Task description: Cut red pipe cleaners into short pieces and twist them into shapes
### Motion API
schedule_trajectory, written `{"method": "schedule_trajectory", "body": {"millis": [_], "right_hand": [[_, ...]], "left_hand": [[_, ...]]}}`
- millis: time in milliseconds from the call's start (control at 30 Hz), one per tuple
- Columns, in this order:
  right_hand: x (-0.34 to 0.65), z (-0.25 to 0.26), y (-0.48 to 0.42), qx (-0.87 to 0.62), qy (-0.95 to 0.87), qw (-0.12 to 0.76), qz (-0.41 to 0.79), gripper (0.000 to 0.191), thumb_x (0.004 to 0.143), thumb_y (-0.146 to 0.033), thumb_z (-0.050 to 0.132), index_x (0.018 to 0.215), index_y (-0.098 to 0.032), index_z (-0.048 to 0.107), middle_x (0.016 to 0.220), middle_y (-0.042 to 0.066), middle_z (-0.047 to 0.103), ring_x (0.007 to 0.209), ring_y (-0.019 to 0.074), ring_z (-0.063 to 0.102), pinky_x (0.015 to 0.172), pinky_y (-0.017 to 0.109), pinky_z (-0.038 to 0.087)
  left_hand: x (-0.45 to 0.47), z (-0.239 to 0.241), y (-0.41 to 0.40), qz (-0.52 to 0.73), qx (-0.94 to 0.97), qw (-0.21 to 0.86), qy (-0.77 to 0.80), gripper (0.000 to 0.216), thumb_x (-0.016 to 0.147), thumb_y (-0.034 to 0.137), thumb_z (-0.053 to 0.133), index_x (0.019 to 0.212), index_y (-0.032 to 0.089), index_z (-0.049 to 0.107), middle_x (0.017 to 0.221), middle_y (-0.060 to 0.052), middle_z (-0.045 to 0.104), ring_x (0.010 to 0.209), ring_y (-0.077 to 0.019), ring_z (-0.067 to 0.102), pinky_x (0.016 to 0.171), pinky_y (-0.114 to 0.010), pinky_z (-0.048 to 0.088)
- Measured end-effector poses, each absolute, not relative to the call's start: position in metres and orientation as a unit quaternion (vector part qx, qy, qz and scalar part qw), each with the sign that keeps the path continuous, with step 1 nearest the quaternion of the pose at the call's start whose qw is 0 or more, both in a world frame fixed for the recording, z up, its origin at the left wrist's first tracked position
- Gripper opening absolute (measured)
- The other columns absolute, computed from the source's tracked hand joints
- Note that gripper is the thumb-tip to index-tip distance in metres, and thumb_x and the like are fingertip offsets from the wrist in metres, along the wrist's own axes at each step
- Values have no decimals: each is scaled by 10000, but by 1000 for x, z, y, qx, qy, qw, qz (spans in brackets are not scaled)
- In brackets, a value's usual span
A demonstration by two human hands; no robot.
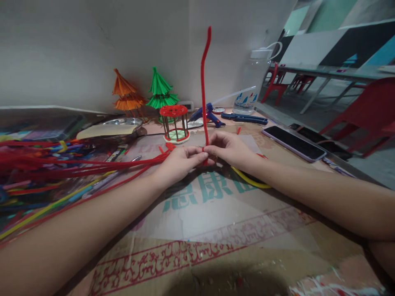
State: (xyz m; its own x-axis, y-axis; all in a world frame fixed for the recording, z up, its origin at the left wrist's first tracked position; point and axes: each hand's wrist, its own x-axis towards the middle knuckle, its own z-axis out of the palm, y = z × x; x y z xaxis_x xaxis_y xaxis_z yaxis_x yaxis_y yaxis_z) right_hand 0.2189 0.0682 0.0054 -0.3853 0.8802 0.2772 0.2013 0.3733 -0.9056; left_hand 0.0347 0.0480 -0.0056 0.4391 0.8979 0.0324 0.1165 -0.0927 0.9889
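Note:
A long red pipe cleaner (203, 86) stands upright between my two hands, its top bent slightly to the right. My left hand (182, 162) pinches its lower end between thumb and fingers. From the other side my right hand (226, 148) pinches the same spot, fingertips touching those of the left. What the fingers shape at the bottom is mostly hidden. Behind the hands sits a small round frame (174, 123) with a red top ring, brown posts and a pale base. Short red pieces (169, 146) lie in front of it.
A pile of coloured pipe cleaners (61, 172) spreads at the left. Orange (126, 90) and green (162, 88) pipe-cleaner trees stand by the wall. Behind are a blue glue gun (211, 115), pliers (243, 119) and a water bottle (251, 82). A phone (293, 142) lies at the right.

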Motion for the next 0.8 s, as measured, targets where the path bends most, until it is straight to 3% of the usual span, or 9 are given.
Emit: {"method": "schedule_trajectory", "body": {"millis": [200, 400, 667, 800], "right_hand": [[219, 6, 68, -393, -713, 406, 415, 197, 773, -330, 714, 758, -201, 566, 629, -14, 634, 540, 138, 601, 457, 239, 426], [218, 7, 67, -388, -714, 406, 419, 183, 775, -313, 708, 758, -203, 563, 625, -20, 624, 535, 135, 590, 453, 240, 417], [218, 5, 66, -368, -724, 405, 419, 164, 802, -295, 694, 782, -195, 566, 666, -21, 622, 543, 116, 563, 447, 223, 392], [218, 8, 66, -340, -698, 423, 467, 184, 813, -337, 680, 847, -184, 583, 687, -27, 619, 555, 109, 573, 485, 224, 446]], "left_hand": [[34, -6, 48, 351, 661, 529, 400, 258, 873, 397, 644, 890, 146, 702, 904, -71, 765, 788, -160, 682, 718, -278, 477], [34, -3, 46, 334, 676, 500, 427, 288, 881, 416, 624, 896, 145, 719, 859, -68, 758, 675, -139, 632, 588, -253, 422], [34, -1, 46, 337, 670, 508, 425, 265, 856, 412, 662, 890, 157, 722, 887, -66, 772, 735, -162, 674, 643, -263, 476], [35, 0, 44, 342, 667, 514, 418, 237, 878, 368, 647, 903, 144, 720, 910, -73, 779, 775, -160, 693, 679, -250, 489]]}}
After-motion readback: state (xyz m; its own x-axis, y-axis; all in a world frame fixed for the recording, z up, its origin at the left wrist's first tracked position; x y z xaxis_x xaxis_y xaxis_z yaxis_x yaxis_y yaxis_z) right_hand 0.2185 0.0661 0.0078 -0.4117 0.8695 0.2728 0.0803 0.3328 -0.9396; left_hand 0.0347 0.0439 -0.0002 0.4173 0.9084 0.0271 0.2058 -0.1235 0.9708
